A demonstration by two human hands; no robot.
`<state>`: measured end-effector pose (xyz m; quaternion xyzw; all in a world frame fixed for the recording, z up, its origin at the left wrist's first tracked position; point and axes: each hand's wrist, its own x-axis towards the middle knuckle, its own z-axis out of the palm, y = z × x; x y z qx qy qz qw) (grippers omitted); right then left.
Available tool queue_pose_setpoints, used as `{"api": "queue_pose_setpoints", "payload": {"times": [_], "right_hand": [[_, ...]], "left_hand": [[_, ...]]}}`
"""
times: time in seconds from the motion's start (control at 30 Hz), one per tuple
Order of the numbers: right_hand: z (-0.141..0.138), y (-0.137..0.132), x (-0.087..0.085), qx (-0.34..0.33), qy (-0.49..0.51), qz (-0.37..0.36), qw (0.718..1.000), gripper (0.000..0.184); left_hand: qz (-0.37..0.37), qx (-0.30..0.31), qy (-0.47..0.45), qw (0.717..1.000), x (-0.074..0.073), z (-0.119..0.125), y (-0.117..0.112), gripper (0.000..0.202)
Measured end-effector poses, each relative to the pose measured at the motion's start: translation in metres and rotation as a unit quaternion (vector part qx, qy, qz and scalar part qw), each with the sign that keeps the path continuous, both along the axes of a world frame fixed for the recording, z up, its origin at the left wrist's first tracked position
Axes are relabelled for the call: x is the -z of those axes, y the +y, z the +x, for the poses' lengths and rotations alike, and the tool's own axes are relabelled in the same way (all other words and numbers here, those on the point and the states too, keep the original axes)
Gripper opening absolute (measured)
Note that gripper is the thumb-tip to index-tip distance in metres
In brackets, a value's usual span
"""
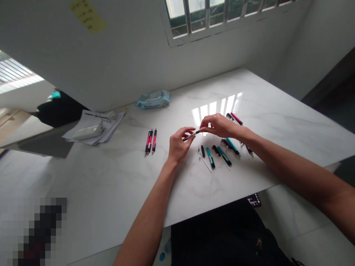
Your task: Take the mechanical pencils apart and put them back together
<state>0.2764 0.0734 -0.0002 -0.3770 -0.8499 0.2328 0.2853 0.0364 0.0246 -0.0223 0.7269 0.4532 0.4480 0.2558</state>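
My left hand (178, 145) grips a slim black-and-white pen piece (193, 134) between thumb and fingers, above the table. At the piece's black end, the fingertips of my right hand (217, 125) are pinched together. Below and to the right of my hands lie taken-apart pens: teal barrels (210, 158), black pieces (203, 151) and thin white refills (203, 160). A pink barrel (236, 118) lies beyond my right wrist, and my right forearm hides some of the parts. Several pink-and-black pens (150, 142) lie side by side to the left of my left hand.
The white marbled table (116, 184) meets the wall at the back. A blue wipes packet (153, 99) stands near that wall. Papers (111, 127) with a white device (88, 132) on top lie at the left. A phone (254, 200) shows below the front edge.
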Motion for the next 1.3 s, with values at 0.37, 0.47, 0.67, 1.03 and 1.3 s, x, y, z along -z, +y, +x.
{"api": "queue_pose_setpoints", "payload": {"times": [0.37,0.47,0.67,1.03,1.3], "right_hand": [[-0.014,-0.003,0.012,-0.003,0.093,-0.004,0.996,0.019],[-0.02,-0.006,0.016,-0.021,0.096,-0.022,0.995,0.017],[-0.015,-0.004,0.01,-0.016,0.108,-0.002,0.994,0.016],[-0.013,0.001,0.015,-0.015,0.111,-0.028,0.993,0.022],[-0.004,0.002,0.008,0.016,0.114,-0.043,0.992,0.03]], "left_hand": [[0.028,-0.075,-0.036,0.996,-0.006,-0.002,0.001,0.022],[0.017,-0.105,-0.102,0.989,-0.003,-0.004,0.005,0.02],[0.018,-0.099,-0.17,0.98,-0.005,-0.001,0.007,0.016],[0.006,-0.077,-0.175,0.981,0.001,0.0,0.008,0.016],[-0.021,-0.085,-0.012,0.996,0.001,0.005,0.001,0.015]]}}
